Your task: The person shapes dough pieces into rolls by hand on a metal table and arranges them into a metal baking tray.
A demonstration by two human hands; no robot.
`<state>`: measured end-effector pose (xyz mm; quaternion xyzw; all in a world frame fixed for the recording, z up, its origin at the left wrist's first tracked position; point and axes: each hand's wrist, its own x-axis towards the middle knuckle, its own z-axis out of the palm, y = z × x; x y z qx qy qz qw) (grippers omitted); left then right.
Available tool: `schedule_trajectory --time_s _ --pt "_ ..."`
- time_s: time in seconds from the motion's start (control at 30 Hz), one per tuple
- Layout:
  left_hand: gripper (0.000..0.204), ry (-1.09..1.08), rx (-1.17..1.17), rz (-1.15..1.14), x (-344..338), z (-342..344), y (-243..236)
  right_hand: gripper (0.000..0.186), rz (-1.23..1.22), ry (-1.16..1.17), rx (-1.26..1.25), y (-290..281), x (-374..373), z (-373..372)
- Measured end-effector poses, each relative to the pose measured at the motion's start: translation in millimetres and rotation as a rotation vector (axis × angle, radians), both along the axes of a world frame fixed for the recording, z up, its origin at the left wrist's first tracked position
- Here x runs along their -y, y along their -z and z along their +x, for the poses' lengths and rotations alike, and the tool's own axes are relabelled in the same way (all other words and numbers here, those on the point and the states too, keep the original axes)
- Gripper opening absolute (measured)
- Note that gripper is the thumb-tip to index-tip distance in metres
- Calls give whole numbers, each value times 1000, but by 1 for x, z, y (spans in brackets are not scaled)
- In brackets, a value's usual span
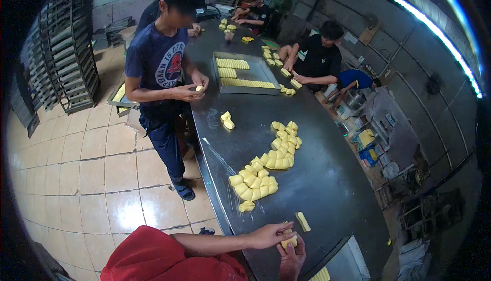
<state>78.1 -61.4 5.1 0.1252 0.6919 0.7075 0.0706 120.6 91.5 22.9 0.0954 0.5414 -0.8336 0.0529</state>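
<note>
Near the front edge of a dark metal table (327, 173), my two hands meet around a small piece of yellow dough (290, 241). My left hand (267, 236) reaches in from the left, its fingers closed over the top of the dough. From below, my right hand (293, 258) grips the same piece between thumb and fingers. Just beyond them a shaped dough roll (303, 221) lies on the table. Farther off spreads a curved cluster of several yellow dough pieces (255, 178), with a lone lump (246, 206) at its near end.
A metal tray (353, 263) holding dough rolls stands close on my right. Another tray (250, 90) with rows of rolls sits farther along, beside a standing person (166, 66) handling dough. Other people work at the far side. Tall racks (69, 46) stand at left.
</note>
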Motion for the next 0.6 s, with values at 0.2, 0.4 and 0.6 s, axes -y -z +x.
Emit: schedule_trajectory --time_s 0.2,0.4,0.6 --pt "52 156 64 -101 -3 11 0 29 93 65 168 -16 1 4" --pt "46 236 83 -20 -20 8 -8 26 517 125 -7 -2 -20 12" --pt "47 241 110 -14 -44 2 -3 24 205 145 -17 -1 -44 17"
